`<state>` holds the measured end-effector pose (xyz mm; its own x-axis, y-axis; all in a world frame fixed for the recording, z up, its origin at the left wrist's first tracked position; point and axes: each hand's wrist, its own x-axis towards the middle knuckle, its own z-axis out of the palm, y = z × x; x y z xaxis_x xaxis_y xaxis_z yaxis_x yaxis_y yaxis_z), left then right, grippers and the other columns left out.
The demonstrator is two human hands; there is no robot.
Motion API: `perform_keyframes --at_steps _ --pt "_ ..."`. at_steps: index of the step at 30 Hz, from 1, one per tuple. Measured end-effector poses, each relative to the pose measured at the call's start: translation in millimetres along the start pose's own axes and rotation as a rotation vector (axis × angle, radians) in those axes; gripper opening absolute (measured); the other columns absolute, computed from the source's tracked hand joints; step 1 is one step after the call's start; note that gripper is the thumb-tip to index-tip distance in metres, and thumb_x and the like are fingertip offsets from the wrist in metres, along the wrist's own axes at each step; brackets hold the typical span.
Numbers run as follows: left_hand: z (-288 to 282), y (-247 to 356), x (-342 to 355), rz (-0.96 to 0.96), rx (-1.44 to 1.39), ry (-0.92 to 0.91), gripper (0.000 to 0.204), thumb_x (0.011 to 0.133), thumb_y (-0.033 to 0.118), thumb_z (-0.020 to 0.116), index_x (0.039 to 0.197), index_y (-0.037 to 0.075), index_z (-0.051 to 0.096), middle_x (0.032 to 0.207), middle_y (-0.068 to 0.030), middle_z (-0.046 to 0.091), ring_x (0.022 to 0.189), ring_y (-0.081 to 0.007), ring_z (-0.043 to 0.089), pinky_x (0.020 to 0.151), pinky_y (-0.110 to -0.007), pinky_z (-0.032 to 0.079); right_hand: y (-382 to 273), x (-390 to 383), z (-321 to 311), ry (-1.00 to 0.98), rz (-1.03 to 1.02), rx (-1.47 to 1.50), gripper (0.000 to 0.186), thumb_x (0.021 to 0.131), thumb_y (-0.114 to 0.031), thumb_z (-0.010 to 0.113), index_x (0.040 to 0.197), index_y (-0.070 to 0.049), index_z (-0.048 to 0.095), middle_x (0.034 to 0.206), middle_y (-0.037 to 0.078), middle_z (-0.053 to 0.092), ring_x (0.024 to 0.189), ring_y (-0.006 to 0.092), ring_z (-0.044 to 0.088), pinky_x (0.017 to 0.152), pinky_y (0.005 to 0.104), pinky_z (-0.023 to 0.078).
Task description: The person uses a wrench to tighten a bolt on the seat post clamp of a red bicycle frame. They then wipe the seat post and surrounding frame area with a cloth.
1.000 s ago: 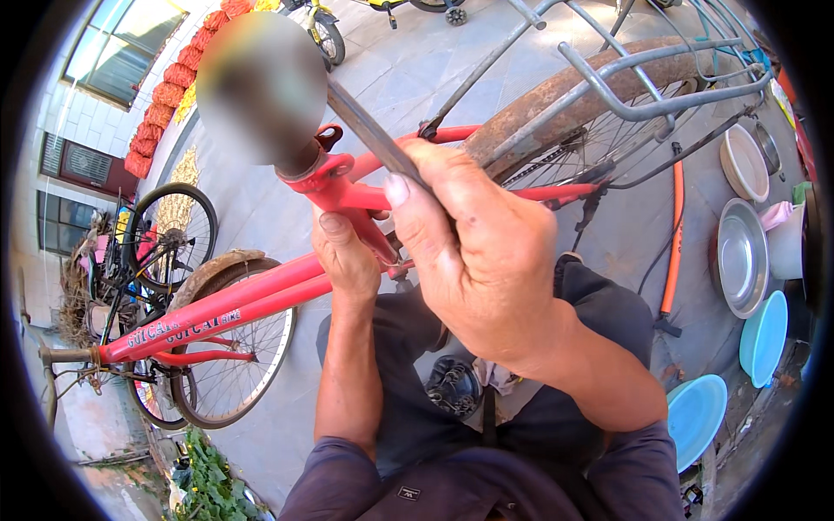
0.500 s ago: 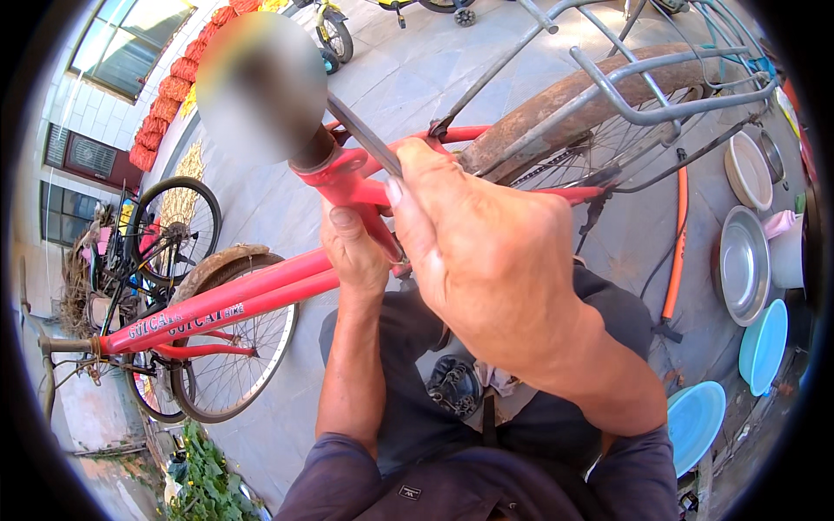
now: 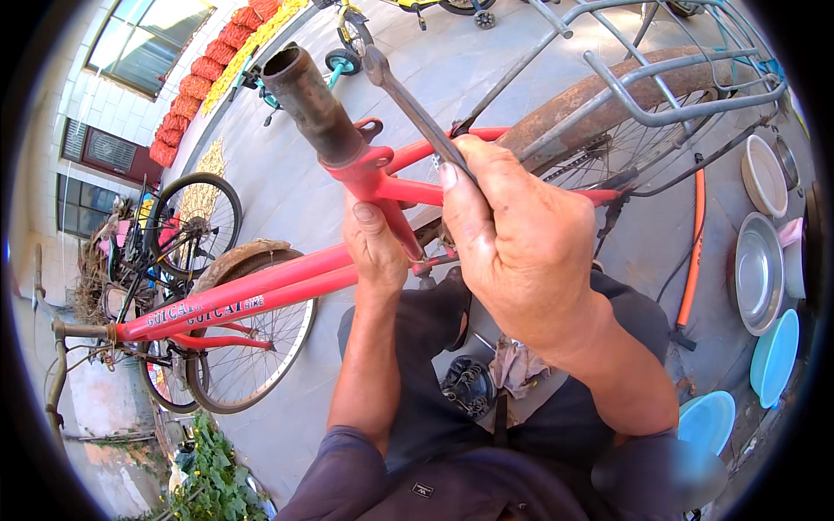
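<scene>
A red bicycle frame (image 3: 261, 282) lies across in front of me, its front end toward the left. From its seat end sticks a rusty, hollow metal tube (image 3: 313, 102), tilted up and left. My left hand (image 3: 375, 247) is wrapped round the red frame just below that tube, thumb up. In my right hand (image 3: 530, 243) is a steel wrench (image 3: 415, 111), gripped with the thumb pressed along its shank. Its widened head points up and left, to the right of the tube and seemingly apart from it. The wrench's other end is hidden in my fist.
A rear wheel with a rusty mudguard (image 3: 599, 100) and grey rack (image 3: 643, 113) is at upper right. An orange hose-like tube (image 3: 692, 243), a metal basin (image 3: 757, 273) and a blue basin (image 3: 773, 358) lie right. Another bicycle (image 3: 195, 221) stands at left.
The view has shifted, so the frame and both hands sit farther right. The tube's top and the wrench's head, blurred over before, now show. Both grips stay the same.
</scene>
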<state>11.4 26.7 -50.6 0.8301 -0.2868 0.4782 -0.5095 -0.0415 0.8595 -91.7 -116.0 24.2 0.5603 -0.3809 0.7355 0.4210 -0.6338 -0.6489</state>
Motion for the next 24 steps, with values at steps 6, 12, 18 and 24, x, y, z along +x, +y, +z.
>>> perform_keyframes --at_steps 6,12,18,24 --pt "-4 49 30 0.252 0.049 0.103 0.073 0.097 0.063 0.026 0.121 -0.002 0.049 0.117 -0.0175 0.058 0.099 -0.025 0.062 0.092 -0.043 0.046 19 -14 -1 0.013 0.049 -0.048 0.014 0.084 -0.006 0.065 0.096 0.001 0.061 0.07 0.013 0.064 0.062 0.0282 0.066 0.05 0.0356 0.049" --pt "-7 74 49 0.258 -0.031 0.015 0.06 0.101 0.05 0.035 0.123 -0.004 0.048 0.111 -0.0199 0.061 0.101 -0.0281 0.063 0.087 -0.04 0.051 21 -15 -7 -0.037 0.153 0.006 0.012 0.086 -0.008 0.064 0.094 0.0 0.061 0.071 0.014 0.065 0.063 0.0302 0.066 0.053 0.0379 0.05" --pt "5 73 39 0.26 -0.093 0.042 0.048 0.102 0.036 0.041 0.126 -0.005 0.047 0.112 -0.0207 0.06 0.098 -0.0302 0.065 0.083 -0.04 0.054 22 -14 -6 -0.041 0.126 0.013 0.01 0.086 -0.008 0.063 0.092 -0.001 0.06 0.07 0.014 0.065 0.062 0.0302 0.065 0.053 0.0385 0.049" --pt "10 66 32 0.272 -0.088 0.084 0.048 0.102 0.034 0.043 0.131 -0.004 0.042 0.11 -0.0192 0.06 0.097 -0.0303 0.065 0.089 -0.043 0.052 24 -14 -6 -0.052 0.108 0.051 0.017 0.088 -0.004 0.063 0.104 0.002 0.063 0.068 0.015 0.062 0.053 0.0252 0.062 0.049 0.0333 0.046"
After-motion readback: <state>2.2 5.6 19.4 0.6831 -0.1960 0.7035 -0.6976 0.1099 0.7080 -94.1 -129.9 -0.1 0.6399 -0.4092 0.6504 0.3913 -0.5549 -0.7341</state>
